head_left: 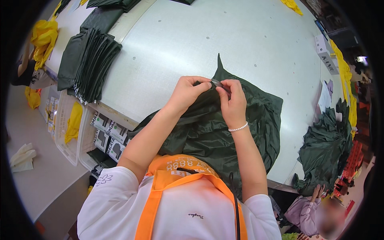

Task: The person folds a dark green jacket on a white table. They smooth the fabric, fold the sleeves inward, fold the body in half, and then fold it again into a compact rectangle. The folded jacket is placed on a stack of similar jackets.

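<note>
Head view: left hand [188, 91] and right hand [232, 102] raised together over the white desk [248, 40], each grip pinching a fold of the dark green garment [224, 128], fingertips nearly touching at its upper edge. Rest of garment spread on the desk, draping toward the orange apron [180, 176]. Stack of folded dark green pieces [90, 60] well apart to the left
</note>
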`<state>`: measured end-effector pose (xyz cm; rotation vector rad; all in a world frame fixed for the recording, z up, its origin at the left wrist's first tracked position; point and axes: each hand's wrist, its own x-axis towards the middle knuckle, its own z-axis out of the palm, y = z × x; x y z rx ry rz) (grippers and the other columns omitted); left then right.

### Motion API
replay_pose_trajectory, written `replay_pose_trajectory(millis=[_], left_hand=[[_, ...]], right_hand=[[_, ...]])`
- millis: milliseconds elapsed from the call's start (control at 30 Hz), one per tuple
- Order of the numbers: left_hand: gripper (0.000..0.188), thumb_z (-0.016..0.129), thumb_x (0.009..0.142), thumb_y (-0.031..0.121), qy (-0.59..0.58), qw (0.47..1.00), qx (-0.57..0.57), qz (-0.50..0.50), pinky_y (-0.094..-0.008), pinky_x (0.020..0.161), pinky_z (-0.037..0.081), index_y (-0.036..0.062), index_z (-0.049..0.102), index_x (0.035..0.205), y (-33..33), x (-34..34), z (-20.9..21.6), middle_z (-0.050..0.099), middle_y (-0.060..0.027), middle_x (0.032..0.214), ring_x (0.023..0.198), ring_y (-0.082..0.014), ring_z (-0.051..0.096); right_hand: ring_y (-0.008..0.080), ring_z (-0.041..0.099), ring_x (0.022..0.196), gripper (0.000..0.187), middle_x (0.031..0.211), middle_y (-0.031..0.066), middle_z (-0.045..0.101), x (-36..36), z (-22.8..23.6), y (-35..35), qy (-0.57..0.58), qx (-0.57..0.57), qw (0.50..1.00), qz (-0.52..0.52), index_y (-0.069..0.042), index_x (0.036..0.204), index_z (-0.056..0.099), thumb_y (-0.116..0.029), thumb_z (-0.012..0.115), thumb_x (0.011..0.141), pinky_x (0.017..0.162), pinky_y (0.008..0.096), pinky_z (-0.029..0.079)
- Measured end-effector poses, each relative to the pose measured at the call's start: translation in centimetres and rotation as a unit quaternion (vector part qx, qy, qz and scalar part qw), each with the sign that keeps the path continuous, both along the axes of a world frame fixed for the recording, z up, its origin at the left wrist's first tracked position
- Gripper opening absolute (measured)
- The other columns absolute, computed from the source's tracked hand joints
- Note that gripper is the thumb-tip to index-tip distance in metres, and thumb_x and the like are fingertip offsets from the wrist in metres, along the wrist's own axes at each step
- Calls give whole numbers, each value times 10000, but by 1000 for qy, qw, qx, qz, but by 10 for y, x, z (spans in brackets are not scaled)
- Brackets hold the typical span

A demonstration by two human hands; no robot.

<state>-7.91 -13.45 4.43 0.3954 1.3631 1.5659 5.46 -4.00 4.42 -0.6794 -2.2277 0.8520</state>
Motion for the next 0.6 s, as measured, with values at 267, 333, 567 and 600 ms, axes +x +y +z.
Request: replay_pose_trajectory(millis=[267, 333, 567, 600], left_hand=[[184, 662, 801, 67, 93, 995, -6, 20, -209, 680, 455, -64, 663, 930, -2, 7, 2, 656, -58, 843, 758, -79, 572], [185, 664, 789, 91, 126, 992, 5, 23, -220, 654, 455, -51, 674, 907, -1, 9, -1, 665, -54, 800, 727, -78, 571], [125, 654, 791, 73, 231, 973, -1, 17, -216, 672, 457, -30, 672, 859, -1, 13, 3, 661, -30, 780, 740, -66, 568], [125, 653, 791, 73, 233, 972, 1, 17, -218, 673, 458, -30, 671, 860, -1, 13, 3, 663, -33, 780, 740, -68, 570]], right_hand=[[273, 616, 762, 198, 876, 116, 589, 6, 11, -3, 16, -62, 998, -8, -26, 952, 562, -102, 673, 807, 630, 296, 506], [271, 611, 759, 196, 873, 107, 590, 4, 11, -3, 12, -48, 999, -4, -33, 946, 564, -114, 674, 805, 632, 312, 494], [264, 591, 754, 185, 866, 73, 594, 6, 27, 0, -87, 99, 991, 3, -58, 926, 573, -154, 669, 799, 636, 348, 439], [268, 594, 758, 188, 864, 78, 592, 6, 30, 1, -100, 110, 989, 9, -54, 928, 572, -157, 667, 803, 641, 349, 444]])
